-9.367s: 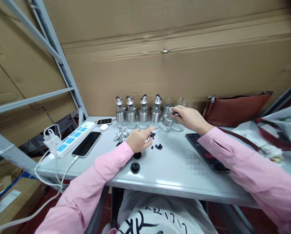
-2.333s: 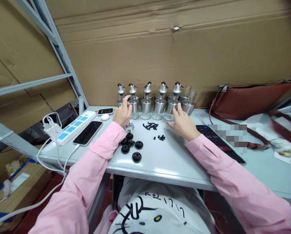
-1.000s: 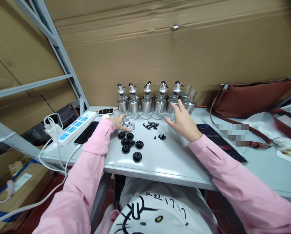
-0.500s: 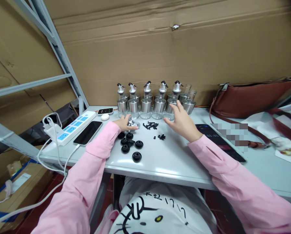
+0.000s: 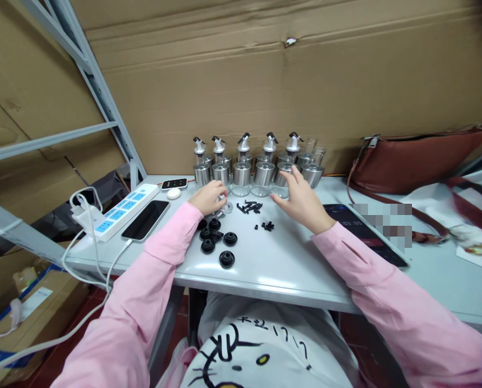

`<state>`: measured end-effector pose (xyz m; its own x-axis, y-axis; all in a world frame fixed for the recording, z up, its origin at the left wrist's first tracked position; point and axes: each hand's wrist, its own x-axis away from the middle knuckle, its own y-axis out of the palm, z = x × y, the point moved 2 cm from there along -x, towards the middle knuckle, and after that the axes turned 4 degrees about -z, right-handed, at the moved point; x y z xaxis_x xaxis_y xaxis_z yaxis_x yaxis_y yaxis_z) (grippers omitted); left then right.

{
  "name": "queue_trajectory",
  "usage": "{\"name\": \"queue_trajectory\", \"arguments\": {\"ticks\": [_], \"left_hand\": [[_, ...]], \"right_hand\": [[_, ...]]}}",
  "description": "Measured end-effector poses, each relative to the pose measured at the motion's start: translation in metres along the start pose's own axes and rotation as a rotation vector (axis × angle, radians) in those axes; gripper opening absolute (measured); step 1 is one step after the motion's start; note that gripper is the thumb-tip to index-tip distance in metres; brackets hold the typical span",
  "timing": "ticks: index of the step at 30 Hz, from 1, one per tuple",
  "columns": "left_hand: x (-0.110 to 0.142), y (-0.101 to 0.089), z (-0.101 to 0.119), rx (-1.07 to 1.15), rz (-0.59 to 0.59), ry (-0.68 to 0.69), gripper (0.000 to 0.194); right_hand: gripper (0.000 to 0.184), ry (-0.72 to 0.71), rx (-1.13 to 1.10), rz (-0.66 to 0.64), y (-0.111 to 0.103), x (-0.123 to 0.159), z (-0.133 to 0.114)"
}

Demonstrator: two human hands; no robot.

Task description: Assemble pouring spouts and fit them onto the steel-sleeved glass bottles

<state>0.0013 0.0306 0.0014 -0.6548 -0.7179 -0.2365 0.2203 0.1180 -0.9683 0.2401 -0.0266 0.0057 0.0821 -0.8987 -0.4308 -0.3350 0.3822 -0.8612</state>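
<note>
My left hand (image 5: 208,198) is over a small heap of silvery plastic pourer parts (image 5: 228,206), fingers bent and pinched on one of them, which they largely hide. Several black stoppers (image 5: 226,259) with stepped rims lie just in front of it. My right hand (image 5: 303,205) hovers before the bottles with fingers apart, holding nothing. Behind both hands stand glass oil bottles (image 5: 242,175) with steel sleeves; the front ones carry silver pourers with black flip lids. Between the hands lie thin black lever pieces (image 5: 249,207) and tiny black caps (image 5: 267,226).
On the left are a white power strip (image 5: 123,213), a charging phone (image 5: 146,220), a small black-and-white device (image 5: 174,185) and a round white case (image 5: 174,193). A tablet (image 5: 365,237) and a brown leather bag (image 5: 418,161) lie right. Cardboard (image 5: 224,81) backs the table.
My left hand came down from beside the bottles to the silvery heap, spread flat among the parts, and now pinches with its fingers curled. Since 9.4 seconds ago, a fifth front bottle has gained a pourer.
</note>
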Motion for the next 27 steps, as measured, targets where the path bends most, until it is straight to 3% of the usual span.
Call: {"name": "queue_trajectory", "arguments": {"ticks": [6, 12, 19, 27], "left_hand": [[-0.004, 0.015, 0.004, 0.036, -0.081, 0.028, 0.017], [-0.006, 0.017, 0.005, 0.014, -0.075, 0.051, 0.018], [-0.005, 0.012, 0.010, 0.092, 0.073, 0.125, 0.020], [0.003, -0.001, 0.033, 0.055, 0.303, 0.270, 0.017]], "right_hand": [[0.055, -0.042, -0.066, 0.070, 0.001, -0.002, 0.001], [0.050, -0.060, -0.096, 0.087, 0.002, -0.002, 0.002], [0.043, -0.088, -0.134, 0.152, 0.001, -0.003, 0.002], [0.026, -0.178, -0.239, 0.214, -0.004, -0.004, -0.003]]}}
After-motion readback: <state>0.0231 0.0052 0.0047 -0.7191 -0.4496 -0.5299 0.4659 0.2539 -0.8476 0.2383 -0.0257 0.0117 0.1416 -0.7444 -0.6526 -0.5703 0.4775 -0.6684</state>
